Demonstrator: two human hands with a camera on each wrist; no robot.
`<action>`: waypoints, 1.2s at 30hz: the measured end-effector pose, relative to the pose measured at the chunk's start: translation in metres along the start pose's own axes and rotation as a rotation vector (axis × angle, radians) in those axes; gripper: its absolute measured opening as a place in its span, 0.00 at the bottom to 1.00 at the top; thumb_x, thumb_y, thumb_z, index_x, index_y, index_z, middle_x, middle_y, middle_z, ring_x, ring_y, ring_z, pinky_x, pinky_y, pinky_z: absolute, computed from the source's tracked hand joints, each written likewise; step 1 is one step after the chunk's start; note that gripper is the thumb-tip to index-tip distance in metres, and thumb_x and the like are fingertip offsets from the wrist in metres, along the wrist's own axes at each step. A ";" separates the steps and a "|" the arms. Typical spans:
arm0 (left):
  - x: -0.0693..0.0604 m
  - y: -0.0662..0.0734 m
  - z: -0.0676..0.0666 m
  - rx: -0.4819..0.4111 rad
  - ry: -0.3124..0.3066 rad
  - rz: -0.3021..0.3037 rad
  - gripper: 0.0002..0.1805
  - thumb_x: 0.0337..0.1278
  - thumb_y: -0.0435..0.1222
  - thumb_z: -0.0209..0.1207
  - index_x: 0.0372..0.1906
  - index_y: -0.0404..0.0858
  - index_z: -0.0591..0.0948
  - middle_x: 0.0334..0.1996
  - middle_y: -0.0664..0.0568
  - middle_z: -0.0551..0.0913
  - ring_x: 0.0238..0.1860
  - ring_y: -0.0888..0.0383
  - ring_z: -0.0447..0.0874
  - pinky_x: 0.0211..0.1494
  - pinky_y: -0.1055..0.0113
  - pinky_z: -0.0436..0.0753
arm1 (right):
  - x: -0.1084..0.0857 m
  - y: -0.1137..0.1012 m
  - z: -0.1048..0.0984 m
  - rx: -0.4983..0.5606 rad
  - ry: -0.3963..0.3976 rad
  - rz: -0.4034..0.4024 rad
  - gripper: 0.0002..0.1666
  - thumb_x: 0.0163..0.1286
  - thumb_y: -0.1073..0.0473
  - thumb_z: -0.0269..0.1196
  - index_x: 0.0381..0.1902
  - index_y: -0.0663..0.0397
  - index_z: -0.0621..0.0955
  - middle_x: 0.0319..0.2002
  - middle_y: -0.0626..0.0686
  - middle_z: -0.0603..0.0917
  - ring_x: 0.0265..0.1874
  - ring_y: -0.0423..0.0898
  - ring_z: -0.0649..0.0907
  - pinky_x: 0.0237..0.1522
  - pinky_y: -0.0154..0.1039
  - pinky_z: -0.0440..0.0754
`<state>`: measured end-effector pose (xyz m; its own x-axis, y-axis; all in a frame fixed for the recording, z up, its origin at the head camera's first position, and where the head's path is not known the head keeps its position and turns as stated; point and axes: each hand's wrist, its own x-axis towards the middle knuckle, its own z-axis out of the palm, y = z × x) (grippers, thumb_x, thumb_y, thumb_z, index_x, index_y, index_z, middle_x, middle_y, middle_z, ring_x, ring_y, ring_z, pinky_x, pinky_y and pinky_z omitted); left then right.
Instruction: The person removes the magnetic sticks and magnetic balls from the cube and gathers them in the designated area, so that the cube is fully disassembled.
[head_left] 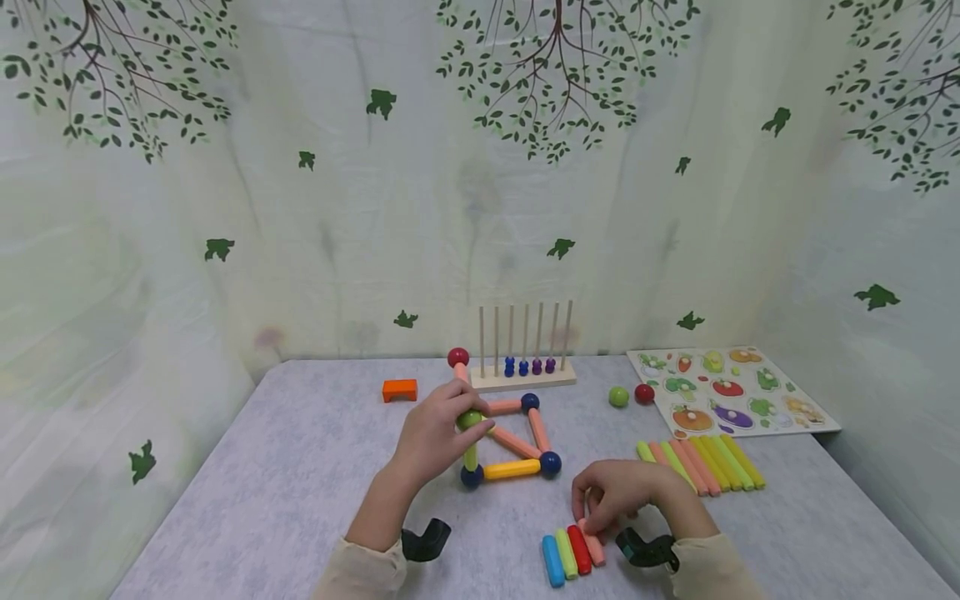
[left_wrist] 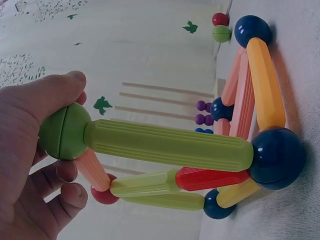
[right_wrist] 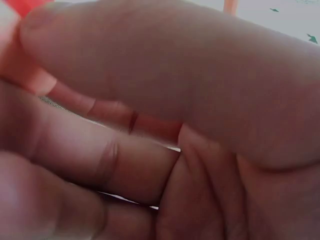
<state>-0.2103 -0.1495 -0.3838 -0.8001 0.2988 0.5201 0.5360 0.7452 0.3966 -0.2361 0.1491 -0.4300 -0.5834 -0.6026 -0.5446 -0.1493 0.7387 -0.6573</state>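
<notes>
My left hand (head_left: 442, 423) grips a green ball (left_wrist: 64, 131) between thumb and fingers. This ball tops an upright light-green stick (left_wrist: 170, 145), whose lower end meets a dark blue ball (left_wrist: 277, 158) on the table. They belong to a frame of sticks and balls, with a yellow stick (head_left: 512, 469), pink sticks and a raised red ball (head_left: 458, 357). At the front, my right hand (head_left: 626, 492) pinches a short pink stick (head_left: 595, 550), the last in a row beside a red (head_left: 579, 550), a light-green (head_left: 566, 554) and a blue stick (head_left: 552, 561). In the right wrist view the fingers hide most of it.
Longer sticks (head_left: 701, 465) lie side by side at the right, near a vegetable picture board (head_left: 637, 360). A loose green ball (head_left: 618, 397) and red ball (head_left: 644, 394) sit beside the board. Behind the frame stands a peg rack (head_left: 517, 381); an orange block (head_left: 400, 390) is left of it.
</notes>
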 end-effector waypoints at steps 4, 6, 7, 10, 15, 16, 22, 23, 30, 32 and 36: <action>0.000 0.000 0.000 0.002 0.000 0.000 0.07 0.54 0.41 0.72 0.38 0.47 0.86 0.38 0.61 0.79 0.36 0.64 0.74 0.36 0.76 0.78 | 0.002 -0.001 -0.001 0.005 0.027 -0.031 0.04 0.65 0.54 0.68 0.35 0.44 0.83 0.22 0.46 0.82 0.19 0.41 0.74 0.21 0.32 0.67; 0.000 0.000 0.000 0.002 0.002 -0.001 0.08 0.54 0.41 0.72 0.38 0.47 0.86 0.37 0.61 0.79 0.36 0.65 0.74 0.36 0.75 0.78 | 0.003 -0.001 -0.002 -0.007 0.087 -0.070 0.04 0.66 0.54 0.67 0.37 0.45 0.82 0.23 0.46 0.81 0.20 0.41 0.74 0.24 0.33 0.69; 0.000 0.000 0.000 0.004 0.004 -0.002 0.08 0.54 0.41 0.72 0.38 0.47 0.86 0.37 0.61 0.79 0.36 0.65 0.74 0.36 0.76 0.78 | 0.004 -0.001 -0.003 -0.010 0.125 -0.093 0.04 0.67 0.54 0.66 0.38 0.45 0.82 0.24 0.46 0.81 0.21 0.42 0.75 0.26 0.33 0.70; 0.000 0.000 0.000 0.000 0.009 -0.005 0.08 0.54 0.41 0.72 0.38 0.47 0.86 0.37 0.61 0.79 0.35 0.65 0.73 0.35 0.76 0.78 | 0.008 -0.002 -0.003 -0.003 0.234 -0.155 0.07 0.68 0.55 0.65 0.43 0.45 0.81 0.28 0.47 0.80 0.25 0.43 0.77 0.28 0.35 0.73; -0.001 -0.002 0.001 -0.021 0.017 -0.017 0.06 0.56 0.41 0.71 0.38 0.48 0.86 0.38 0.62 0.78 0.32 0.66 0.73 0.33 0.76 0.77 | 0.019 -0.005 0.000 0.026 0.335 -0.211 0.12 0.71 0.55 0.63 0.51 0.41 0.79 0.34 0.49 0.81 0.28 0.46 0.79 0.30 0.38 0.77; -0.002 -0.002 0.002 -0.023 0.018 -0.019 0.06 0.57 0.41 0.71 0.38 0.49 0.86 0.38 0.62 0.78 0.32 0.66 0.73 0.33 0.76 0.77 | 0.021 -0.005 0.000 0.027 0.349 -0.217 0.13 0.71 0.55 0.63 0.52 0.40 0.79 0.34 0.49 0.81 0.28 0.46 0.79 0.30 0.38 0.77; -0.001 0.000 0.003 -0.027 0.014 -0.023 0.05 0.58 0.41 0.70 0.38 0.51 0.86 0.38 0.63 0.80 0.29 0.66 0.73 0.32 0.77 0.77 | 0.027 -0.001 0.002 0.045 0.388 -0.224 0.14 0.71 0.56 0.63 0.53 0.41 0.79 0.33 0.49 0.82 0.25 0.45 0.78 0.29 0.36 0.77; -0.001 0.000 0.003 -0.028 0.013 -0.024 0.05 0.58 0.41 0.70 0.38 0.51 0.86 0.37 0.63 0.80 0.29 0.66 0.73 0.32 0.77 0.77 | 0.027 -0.001 0.001 0.050 0.389 -0.222 0.14 0.71 0.56 0.63 0.53 0.41 0.79 0.33 0.49 0.82 0.25 0.45 0.78 0.29 0.36 0.77; 0.001 0.004 0.002 -0.068 0.012 -0.033 0.03 0.59 0.40 0.69 0.37 0.50 0.86 0.34 0.63 0.80 0.28 0.66 0.72 0.30 0.76 0.76 | 0.027 0.003 -0.001 0.036 0.406 -0.225 0.15 0.72 0.59 0.61 0.55 0.41 0.79 0.32 0.47 0.85 0.22 0.44 0.77 0.26 0.36 0.78; 0.001 0.005 0.002 -0.092 0.006 -0.038 0.03 0.60 0.40 0.68 0.38 0.50 0.86 0.34 0.63 0.81 0.28 0.66 0.72 0.30 0.75 0.76 | 0.027 0.004 -0.002 0.030 0.429 -0.214 0.16 0.72 0.59 0.61 0.56 0.41 0.79 0.34 0.48 0.85 0.22 0.44 0.78 0.27 0.37 0.78; 0.001 0.007 0.003 -0.180 -0.034 -0.037 0.06 0.63 0.38 0.65 0.44 0.49 0.86 0.37 0.61 0.86 0.30 0.66 0.75 0.34 0.75 0.79 | 0.025 0.006 -0.003 0.018 0.486 -0.185 0.20 0.72 0.59 0.62 0.61 0.42 0.78 0.39 0.49 0.84 0.22 0.46 0.79 0.26 0.37 0.78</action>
<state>-0.2084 -0.1417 -0.3828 -0.8271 0.2953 0.4783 0.5432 0.6385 0.5452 -0.2536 0.1391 -0.4462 -0.8528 -0.5092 -0.1163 -0.2737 0.6253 -0.7308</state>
